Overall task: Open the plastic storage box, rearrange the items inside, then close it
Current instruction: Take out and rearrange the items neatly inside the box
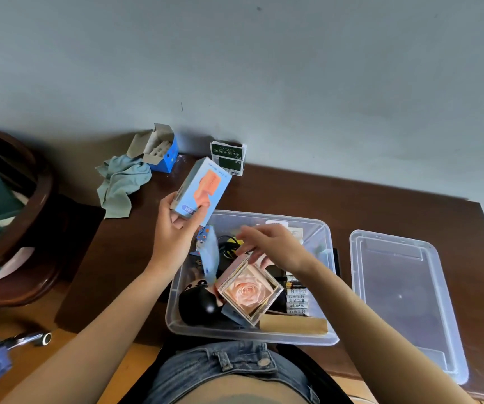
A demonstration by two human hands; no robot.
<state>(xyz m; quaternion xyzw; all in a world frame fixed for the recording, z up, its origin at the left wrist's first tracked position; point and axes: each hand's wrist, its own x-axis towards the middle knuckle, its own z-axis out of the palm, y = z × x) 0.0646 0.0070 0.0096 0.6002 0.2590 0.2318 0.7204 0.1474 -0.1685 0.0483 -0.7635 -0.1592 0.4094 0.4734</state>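
The clear plastic storage box (326, 237) stands open on the dark wooden table, full of small items. Its clear lid (404, 301) lies flat to the right. My left hand (176, 228) holds a light blue carton with an orange picture (201, 191) above the box's far left corner. My right hand (272, 243) reaches into the box, its fingers on the top edge of a clear cube with a pink rose (248, 291). Whether it grips the cube is unclear. A black round object (198, 306), a row of batteries (296, 295) and a tan wooden block (293, 325) also lie inside.
At the table's back stand an open blue carton (163, 153), a crumpled grey-green cloth (121, 182) and a green-and-white packet (229, 157) against the wall. A dark wooden chair (30, 217) is on the left. A metal tool (30, 339) lies lower left.
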